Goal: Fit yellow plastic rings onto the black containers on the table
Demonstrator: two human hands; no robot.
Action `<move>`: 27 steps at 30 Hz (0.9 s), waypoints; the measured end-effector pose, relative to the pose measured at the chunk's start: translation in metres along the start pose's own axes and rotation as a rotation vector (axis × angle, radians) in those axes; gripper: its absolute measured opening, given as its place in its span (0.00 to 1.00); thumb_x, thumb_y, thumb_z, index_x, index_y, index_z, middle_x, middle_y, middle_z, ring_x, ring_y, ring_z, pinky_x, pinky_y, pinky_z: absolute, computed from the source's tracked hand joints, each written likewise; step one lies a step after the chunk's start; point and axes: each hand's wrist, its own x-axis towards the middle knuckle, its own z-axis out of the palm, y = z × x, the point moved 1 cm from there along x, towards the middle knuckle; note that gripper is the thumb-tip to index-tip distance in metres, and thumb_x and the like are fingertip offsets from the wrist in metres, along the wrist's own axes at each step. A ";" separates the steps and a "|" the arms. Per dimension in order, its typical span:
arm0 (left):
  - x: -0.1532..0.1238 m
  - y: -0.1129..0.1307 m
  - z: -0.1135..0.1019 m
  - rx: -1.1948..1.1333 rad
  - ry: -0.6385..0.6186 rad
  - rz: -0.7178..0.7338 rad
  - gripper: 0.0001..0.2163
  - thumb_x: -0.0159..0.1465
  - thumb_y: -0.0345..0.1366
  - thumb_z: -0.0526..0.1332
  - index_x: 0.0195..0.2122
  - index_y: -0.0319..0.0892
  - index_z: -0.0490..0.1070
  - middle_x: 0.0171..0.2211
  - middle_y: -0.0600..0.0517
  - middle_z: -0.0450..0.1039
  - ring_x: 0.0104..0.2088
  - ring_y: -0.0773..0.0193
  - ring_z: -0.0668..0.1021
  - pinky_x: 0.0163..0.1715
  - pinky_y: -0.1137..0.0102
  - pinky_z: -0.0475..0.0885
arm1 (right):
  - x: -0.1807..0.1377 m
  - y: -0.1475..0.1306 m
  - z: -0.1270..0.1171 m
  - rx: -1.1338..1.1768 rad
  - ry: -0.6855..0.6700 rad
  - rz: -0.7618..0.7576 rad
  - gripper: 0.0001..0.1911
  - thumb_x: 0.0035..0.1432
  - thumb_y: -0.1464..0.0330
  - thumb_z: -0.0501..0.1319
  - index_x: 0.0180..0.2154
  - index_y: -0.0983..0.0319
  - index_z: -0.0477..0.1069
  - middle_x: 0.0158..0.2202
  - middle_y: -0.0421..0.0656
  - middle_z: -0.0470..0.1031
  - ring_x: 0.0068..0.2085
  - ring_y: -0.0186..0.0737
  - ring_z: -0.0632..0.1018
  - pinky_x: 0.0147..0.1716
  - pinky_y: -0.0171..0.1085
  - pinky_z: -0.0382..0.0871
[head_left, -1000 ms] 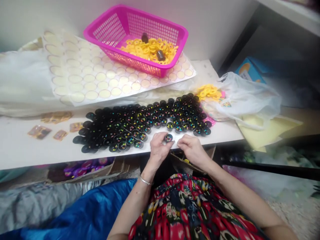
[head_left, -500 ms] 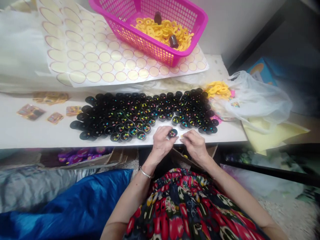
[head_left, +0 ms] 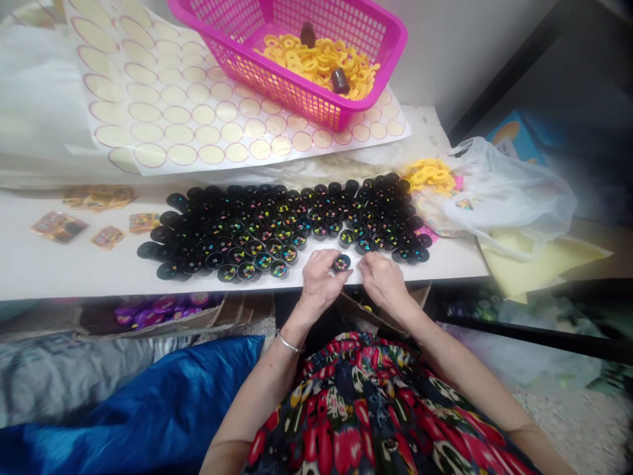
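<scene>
My left hand is closed around the side of a small round black cup with multicoloured bits inside, at the table's front edge. Just right of it, my right hand is pinched, thumb against fingers; what it holds, if anything, is hidden. The two hands are slightly apart. Beyond them stands a dense block of similar black cups, many showing bright bits inside. The block curves around the bare patch of white table by my hands.
A pink basket of yellow rings and two dark cups stands on sticker sheets at the back. More yellow rings and a clear plastic bag lie right. Small printed packets lie left. Below is a blue sack.
My right hand has turned slightly, and the small pale yellow piece at its fingertips no longer shows. My left hand keeps the black cup in the same place. The view has shifted slightly.
</scene>
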 end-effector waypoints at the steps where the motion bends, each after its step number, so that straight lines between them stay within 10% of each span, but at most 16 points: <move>1: 0.000 0.000 0.000 0.001 0.001 0.001 0.12 0.49 0.33 0.67 0.36 0.41 0.71 0.33 0.51 0.73 0.36 0.62 0.73 0.37 0.67 0.69 | 0.002 -0.001 -0.001 0.030 -0.006 0.043 0.10 0.58 0.71 0.50 0.27 0.62 0.67 0.27 0.44 0.72 0.29 0.37 0.71 0.29 0.34 0.58; 20: 0.001 0.002 0.000 -0.006 -0.012 -0.010 0.11 0.49 0.34 0.67 0.35 0.41 0.71 0.33 0.50 0.73 0.35 0.62 0.72 0.36 0.67 0.69 | -0.009 -0.002 0.012 0.029 0.233 -0.042 0.10 0.58 0.72 0.50 0.31 0.63 0.69 0.30 0.46 0.72 0.31 0.40 0.72 0.29 0.36 0.60; 27: 0.000 0.001 0.003 0.004 -0.039 0.017 0.08 0.50 0.31 0.63 0.33 0.42 0.72 0.30 0.52 0.73 0.34 0.63 0.72 0.36 0.68 0.68 | -0.013 -0.015 -0.001 0.199 0.280 -0.318 0.10 0.61 0.71 0.48 0.34 0.61 0.68 0.28 0.43 0.69 0.31 0.37 0.70 0.31 0.34 0.61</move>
